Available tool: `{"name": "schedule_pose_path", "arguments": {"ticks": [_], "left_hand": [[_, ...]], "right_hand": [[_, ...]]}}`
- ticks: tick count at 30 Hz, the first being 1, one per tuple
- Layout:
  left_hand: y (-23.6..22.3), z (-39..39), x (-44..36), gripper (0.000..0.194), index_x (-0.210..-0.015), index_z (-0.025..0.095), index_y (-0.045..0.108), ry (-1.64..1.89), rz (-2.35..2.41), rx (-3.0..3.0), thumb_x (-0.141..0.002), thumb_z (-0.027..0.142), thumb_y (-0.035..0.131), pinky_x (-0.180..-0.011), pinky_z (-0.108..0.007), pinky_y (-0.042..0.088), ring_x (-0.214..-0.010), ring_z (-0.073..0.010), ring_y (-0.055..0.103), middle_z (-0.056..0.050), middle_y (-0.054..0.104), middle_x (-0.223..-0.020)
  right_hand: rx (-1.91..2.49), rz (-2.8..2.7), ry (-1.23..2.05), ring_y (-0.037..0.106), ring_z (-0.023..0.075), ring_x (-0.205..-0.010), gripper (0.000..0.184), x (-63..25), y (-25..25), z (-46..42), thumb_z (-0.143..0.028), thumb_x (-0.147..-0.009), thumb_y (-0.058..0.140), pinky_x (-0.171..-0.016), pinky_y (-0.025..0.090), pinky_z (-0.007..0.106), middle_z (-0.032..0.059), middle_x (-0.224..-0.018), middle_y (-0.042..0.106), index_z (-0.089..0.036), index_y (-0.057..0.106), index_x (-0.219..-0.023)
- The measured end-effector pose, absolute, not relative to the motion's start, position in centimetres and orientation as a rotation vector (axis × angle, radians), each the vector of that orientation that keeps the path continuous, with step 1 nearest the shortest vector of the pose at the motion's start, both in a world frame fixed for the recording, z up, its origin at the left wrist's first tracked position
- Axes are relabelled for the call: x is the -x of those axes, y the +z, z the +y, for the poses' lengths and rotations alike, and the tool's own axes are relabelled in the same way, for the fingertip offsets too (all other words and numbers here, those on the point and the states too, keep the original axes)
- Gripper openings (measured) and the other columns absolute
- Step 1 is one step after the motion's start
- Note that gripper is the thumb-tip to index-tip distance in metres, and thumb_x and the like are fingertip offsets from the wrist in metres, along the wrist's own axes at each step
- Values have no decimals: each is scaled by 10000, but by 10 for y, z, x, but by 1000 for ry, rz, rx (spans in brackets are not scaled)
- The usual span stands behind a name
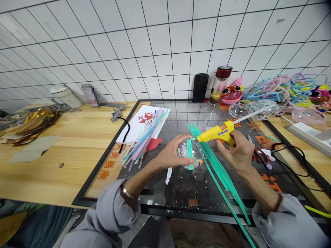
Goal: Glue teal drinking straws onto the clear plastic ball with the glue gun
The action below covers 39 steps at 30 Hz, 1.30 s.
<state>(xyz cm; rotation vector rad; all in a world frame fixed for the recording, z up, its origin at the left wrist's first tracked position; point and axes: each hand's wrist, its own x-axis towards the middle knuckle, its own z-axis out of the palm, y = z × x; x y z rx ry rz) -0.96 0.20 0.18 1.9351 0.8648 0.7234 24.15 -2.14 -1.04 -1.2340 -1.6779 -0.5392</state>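
Note:
My left hand (pixel 170 153) is wrapped round a clear plastic ball (pixel 198 151) that has green strips (pixel 190 148) running across it and some coloured bits inside or behind it. In my right hand (pixel 236 151) is a yellow hot glue gun (pixel 216 133), gripped by its handle. A long whitish glue stick (pixel 250 114) sticks out of its rear. The nozzle points left, close to the upper edge of the ball; whether it touches cannot be made out. Beneath the gun, a bundle of green pipe cleaners (pixel 219 168) slants across the dark glass tabletop (pixel 160 187).
Pastel pipe cleaners (pixel 144 139) lie over white paper (pixel 137 120) on the left. A phone (pixel 200 88) and a glass bottle (pixel 218 86) stand by the wall. On the right are tangled pipe cleaners (pixel 281 91), a power strip (pixel 311 136), red-handled scissors (pixel 260 155) and a black cord (pixel 292 165).

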Motion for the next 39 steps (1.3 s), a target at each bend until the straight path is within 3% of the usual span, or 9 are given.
{"name": "schedule_pose_path", "arguments": {"ticks": [10,17,39], "left_hand": [[4,1,9,744,-1315,199,538,729,873,-1934,-652,391,817,-1087,-463,403,-1235,-317,542,-117,559,-1342],[4,0,9,748,-1316,207,531,722,874,-1903,-646,386,813,-1085,-482,407,-1227,-318,550,-117,544,-1377],[3,1,9,746,-1319,209,533,729,866,-1901,-653,386,818,-1087,-464,405,-1234,-312,549,-115,550,-1367]], "right_hand": [[1326,-1646,-469,451,131,-534,221,-242,-13,-21,-400,-794,632,-505,315,280,-11,-654,555,-221,503,-802],[1264,-1650,-484,479,132,-538,180,-240,-12,-21,-339,-781,643,-508,335,277,-5,-685,596,-214,525,-832],[1296,-1663,-442,468,137,-541,207,-243,-13,-21,-386,-794,640,-506,327,285,-5,-677,576,-220,518,-815]]}}
